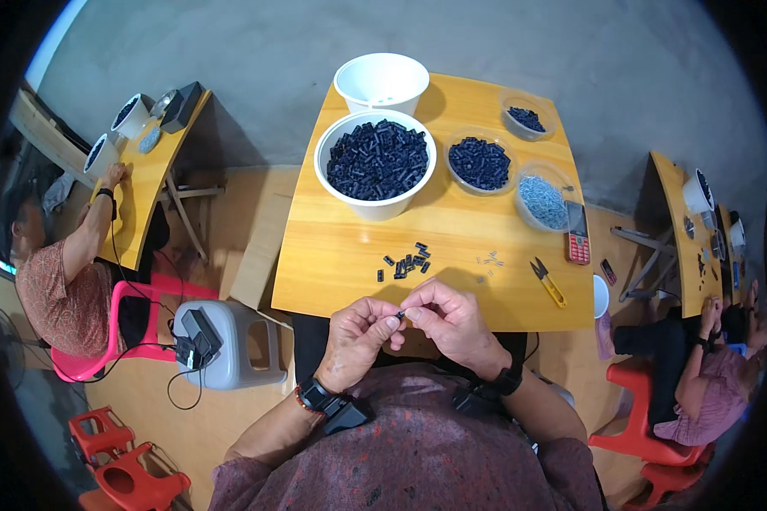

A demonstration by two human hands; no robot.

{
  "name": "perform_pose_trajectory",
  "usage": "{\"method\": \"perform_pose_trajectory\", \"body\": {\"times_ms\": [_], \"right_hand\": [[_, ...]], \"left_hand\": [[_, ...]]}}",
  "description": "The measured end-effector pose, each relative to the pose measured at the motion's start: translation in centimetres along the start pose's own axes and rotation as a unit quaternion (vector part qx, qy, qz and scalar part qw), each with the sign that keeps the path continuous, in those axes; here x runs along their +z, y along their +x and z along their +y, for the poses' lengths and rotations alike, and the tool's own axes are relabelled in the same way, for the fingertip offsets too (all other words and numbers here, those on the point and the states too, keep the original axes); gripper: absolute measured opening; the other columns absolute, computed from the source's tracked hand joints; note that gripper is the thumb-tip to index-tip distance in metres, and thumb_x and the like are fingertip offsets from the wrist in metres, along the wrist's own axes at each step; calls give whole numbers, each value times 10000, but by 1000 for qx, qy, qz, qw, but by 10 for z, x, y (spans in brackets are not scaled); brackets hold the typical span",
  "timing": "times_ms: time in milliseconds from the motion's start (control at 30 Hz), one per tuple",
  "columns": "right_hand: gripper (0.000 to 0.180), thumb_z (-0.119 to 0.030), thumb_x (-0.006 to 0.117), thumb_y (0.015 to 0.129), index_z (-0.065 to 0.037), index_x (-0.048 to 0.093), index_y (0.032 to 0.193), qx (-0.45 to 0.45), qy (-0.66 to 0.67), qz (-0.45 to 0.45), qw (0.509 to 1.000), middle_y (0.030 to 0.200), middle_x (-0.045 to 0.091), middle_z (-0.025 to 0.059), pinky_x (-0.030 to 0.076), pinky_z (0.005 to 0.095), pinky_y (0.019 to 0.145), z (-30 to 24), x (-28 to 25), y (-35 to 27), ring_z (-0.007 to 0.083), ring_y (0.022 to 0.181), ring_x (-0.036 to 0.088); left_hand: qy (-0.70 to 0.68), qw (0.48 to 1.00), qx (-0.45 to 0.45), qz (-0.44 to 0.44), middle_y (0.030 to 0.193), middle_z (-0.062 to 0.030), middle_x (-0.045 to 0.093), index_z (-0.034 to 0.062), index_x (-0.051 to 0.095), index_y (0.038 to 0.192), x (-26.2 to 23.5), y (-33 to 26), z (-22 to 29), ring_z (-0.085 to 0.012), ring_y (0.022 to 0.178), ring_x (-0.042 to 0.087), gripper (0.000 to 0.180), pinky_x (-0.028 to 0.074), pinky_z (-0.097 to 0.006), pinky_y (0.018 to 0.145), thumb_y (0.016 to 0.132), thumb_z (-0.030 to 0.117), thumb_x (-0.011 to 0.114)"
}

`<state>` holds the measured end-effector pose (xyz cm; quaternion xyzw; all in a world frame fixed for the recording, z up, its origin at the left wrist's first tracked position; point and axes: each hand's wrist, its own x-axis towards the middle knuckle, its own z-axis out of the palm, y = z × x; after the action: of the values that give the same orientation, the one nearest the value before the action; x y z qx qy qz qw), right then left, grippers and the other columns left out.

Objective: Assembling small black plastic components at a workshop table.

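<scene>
Just past the table's front edge, my left hand point(356, 341) and my right hand point(453, 326) meet fingertip to fingertip. Pinched between them is a small black plastic piece point(400, 314), mostly covered by the fingers. Anything smaller held against it cannot be made out. Beyond my hands, a loose cluster of black plastic pieces point(411, 264) lies on the yellow table point(332, 255). A few tiny silvery metal parts point(488, 261) are scattered to the right of it. Farther right rest yellow-handled snips point(550, 284), blades pointing away from me.
A white bucket point(324, 162) full of black pieces stands in front of another white bucket point(379, 68). Clear tubs hold black pieces point(479, 162) and silvery parts point(541, 201). A red phone point(578, 238) leans by a tub. People sit at tables on both sides; a grey stool point(230, 353) stands left.
</scene>
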<state>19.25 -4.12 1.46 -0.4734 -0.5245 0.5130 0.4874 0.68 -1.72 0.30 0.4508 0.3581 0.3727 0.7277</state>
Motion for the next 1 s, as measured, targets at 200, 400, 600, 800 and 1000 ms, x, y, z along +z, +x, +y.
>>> {"method": "perform_pose_trajectory", "body": {"times_ms": [200, 400, 600, 800, 1000], "right_hand": [[84, -67, 625, 947, 9, 647, 974, 53, -11, -9, 998, 838, 652, 19, 507, 231, 691, 2, -1, -2, 71, 760, 604], [110, -90, 621, 953, 14, 648, 979, 89, 4, 4, 996, 834, 652, 19, 501, 233, 684, 6, 1, -4, 73, 746, 597], [123, -99, 622, 955, 19, 644, 985, 81, -13, 2, 997, 842, 653, 35, 506, 243, 689, 6, 3, -4, 82, 756, 605], [111, -90, 616, 954, 18, 635, 969, 36, -41, 18, 998, 850, 643, 38, 511, 245, 698, 8, 3, -1, 90, 760, 612], [107, -87, 618, 953, 18, 628, 969, 51, -27, 3, 998, 846, 648, 36, 517, 249, 685, 5, 0, -1, 91, 738, 610]], "left_hand": [[7, 1000, -16, -1, 870, -76, 672, -26, 609, 1009, -5, 0, -7, -114, 688, 622, 98, 526, -246, 648, 962, 60, 617], [35, 999, -23, 1, 861, -70, 673, -24, 610, 997, -4, 0, -6, -106, 666, 609, 100, 511, -239, 621, 960, 68, 625], [28, 999, -22, 9, 831, -69, 673, -23, 618, 962, -6, 1, -9, -105, 652, 606, 84, 508, -236, 607, 955, 60, 630], [59, 998, -6, 33, 819, -68, 673, -23, 618, 949, 0, 2, -6, -105, 646, 609, 87, 511, -238, 600, 952, 62, 634], [48, 999, -5, 21, 819, -66, 671, -27, 612, 946, 1, 3, -5, -104, 644, 607, 91, 512, -238, 604, 956, 63, 626]]}}
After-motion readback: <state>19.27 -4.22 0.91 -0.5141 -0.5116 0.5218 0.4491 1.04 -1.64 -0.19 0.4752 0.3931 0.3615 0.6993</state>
